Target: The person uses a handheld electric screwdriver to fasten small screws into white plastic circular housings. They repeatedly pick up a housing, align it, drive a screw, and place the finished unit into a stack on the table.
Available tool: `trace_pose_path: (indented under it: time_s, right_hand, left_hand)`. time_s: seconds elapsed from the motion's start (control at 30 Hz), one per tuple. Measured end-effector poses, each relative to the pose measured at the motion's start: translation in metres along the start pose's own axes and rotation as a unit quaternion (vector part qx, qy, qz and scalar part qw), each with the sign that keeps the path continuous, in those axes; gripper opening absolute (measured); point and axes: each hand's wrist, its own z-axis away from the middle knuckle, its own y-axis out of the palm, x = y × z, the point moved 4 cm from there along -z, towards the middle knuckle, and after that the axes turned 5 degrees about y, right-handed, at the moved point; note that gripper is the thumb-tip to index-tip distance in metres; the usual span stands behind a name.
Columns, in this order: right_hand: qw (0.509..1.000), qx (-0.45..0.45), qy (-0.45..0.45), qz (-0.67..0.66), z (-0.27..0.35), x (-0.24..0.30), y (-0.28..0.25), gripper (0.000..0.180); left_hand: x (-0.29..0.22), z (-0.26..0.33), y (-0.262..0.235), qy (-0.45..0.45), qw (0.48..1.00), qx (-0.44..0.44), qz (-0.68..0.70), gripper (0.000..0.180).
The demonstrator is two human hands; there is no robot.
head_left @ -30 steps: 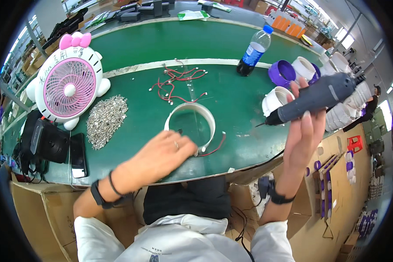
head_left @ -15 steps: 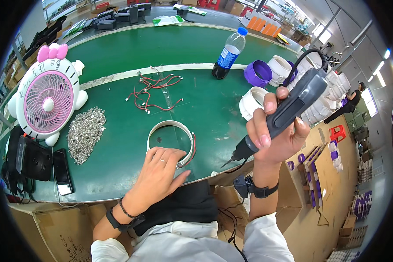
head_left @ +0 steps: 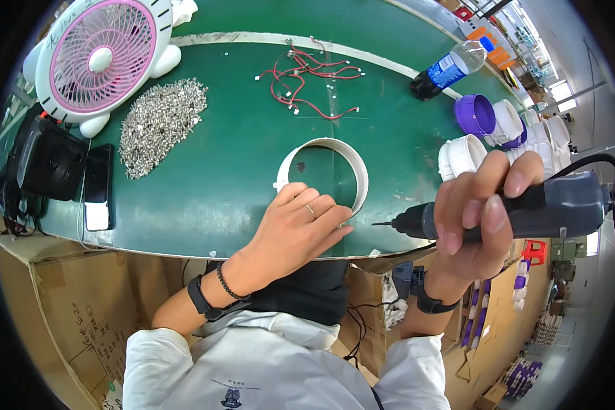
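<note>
A green tabletop spreads beneath the left hand, whose fingers bend over the near rim of a white ring; whether they pinch it, I cannot tell. The right hand grips a grey power screwdriver, its bit pointing toward the left fingers.

On table: fan, parts pile, phone left of ring; wires behind it; bottle, collars right.
</note>
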Motion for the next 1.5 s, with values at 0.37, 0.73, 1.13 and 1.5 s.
trace_pose_path:
  time_s: [0.37, 0.73, 1.13, 1.5]
  right_hand:
    - [0.998, -0.034, -0.005, 0.050, 0.006, -0.030, 0.031, 0.022]
    - [0.995, -0.060, -0.006, 0.078, 0.005, -0.034, 0.042, 0.025]
    - [0.993, -0.046, 0.009, 0.106, 0.017, -0.025, 0.043, 0.021]
    - [0.985, -0.154, -0.063, 0.041, 0.011, 0.000, 0.045, 0.025]
  left_hand:
    - [0.004, 0.004, 0.003, 0.003, 1.000, -0.007, 0.002, 0.032]
    - [0.007, 0.007, 0.006, -0.007, 1.000, -0.004, 0.011, 0.039]
    - [0.004, 0.003, 0.000, -0.017, 0.997, -0.012, 0.077, 0.035]
    - [0.007, 0.003, -0.015, -0.019, 0.989, -0.045, 0.137, 0.025]
